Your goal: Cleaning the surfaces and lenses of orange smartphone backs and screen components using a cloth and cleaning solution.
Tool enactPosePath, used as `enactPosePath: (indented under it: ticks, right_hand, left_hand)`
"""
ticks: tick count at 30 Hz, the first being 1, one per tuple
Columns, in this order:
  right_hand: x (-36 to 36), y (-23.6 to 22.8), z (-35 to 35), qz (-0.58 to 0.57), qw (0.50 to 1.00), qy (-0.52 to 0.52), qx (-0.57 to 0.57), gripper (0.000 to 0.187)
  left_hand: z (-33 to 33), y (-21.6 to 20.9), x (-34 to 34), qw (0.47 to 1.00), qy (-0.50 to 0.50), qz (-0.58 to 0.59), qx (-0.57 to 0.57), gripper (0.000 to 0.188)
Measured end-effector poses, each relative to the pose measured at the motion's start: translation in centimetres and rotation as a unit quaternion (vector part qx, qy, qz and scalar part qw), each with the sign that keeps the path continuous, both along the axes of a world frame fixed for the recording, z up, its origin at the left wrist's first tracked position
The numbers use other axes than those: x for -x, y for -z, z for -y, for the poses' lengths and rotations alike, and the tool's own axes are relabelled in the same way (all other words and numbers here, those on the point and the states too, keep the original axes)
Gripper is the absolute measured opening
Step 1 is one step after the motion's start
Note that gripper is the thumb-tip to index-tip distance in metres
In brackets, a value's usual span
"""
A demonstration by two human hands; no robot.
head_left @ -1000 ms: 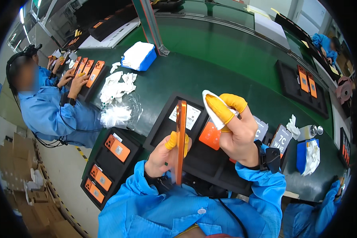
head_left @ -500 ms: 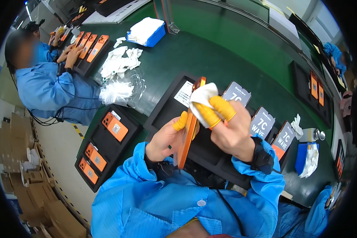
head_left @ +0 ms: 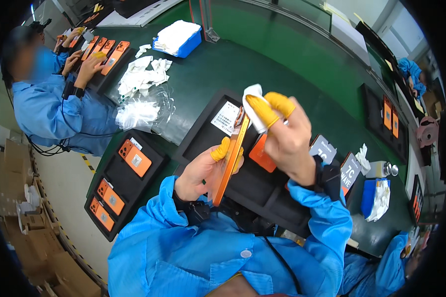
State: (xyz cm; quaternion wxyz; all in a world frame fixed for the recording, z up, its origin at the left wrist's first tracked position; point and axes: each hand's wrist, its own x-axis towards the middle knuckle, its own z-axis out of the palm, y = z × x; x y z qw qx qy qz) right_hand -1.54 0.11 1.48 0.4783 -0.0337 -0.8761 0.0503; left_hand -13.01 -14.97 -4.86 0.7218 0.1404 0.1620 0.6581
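Fingers of our left hand clamped an orange phone over a black tray, those of our right hand pinched a white cloth at the phone's top, wiping seemingly unfinished.

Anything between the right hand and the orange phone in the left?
Yes: a white cloth held in the right hand, by the upper end of the orange phone. Nothing else visible stands between. Can't tell whether cloth and phone touch.

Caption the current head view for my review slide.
Left hand holds an orange phone edge-on; right hand holds a white cloth near the phone's top.
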Motion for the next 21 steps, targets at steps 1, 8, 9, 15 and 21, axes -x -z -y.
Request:
enactPosePath:
  ticks: [1, 8, 9, 15, 21]
  right_hand:
    - [0.1, 0.5, 0.3, -0.008, 1.0, -0.006, 0.005, 0.042]
    - [-2.8, 2.1, 6.2, 0.029, 0.977, -0.205, -0.042, 0.041]
    - [-2.8, 1.6, 6.3, 0.037, 0.974, -0.215, -0.069, 0.041]
    - [-0.4, -0.9, 1.1, 0.002, 0.998, -0.04, -0.048, 0.045]
    - [-1.7, 0.3, 2.9, -0.001, 0.998, -0.053, -0.032, 0.05]
  left_hand:
    - [0.0, 0.0, -0.1, 0.999, -0.016, 0.009, 0.028, 0.025]
    - [-0.5, 0.7, 1.6, 0.994, 0.044, 0.1, 0.004, 0.033]
    - [-0.4, 0.7, 1.5, 0.997, 0.03, 0.069, -0.014, 0.033]
    - [0.1, -1.3, -0.4, 0.994, -0.027, -0.095, 0.036, 0.02]
    - [0.6, -1.9, -0.6, 0.997, -0.004, -0.071, 0.0, 0.028]
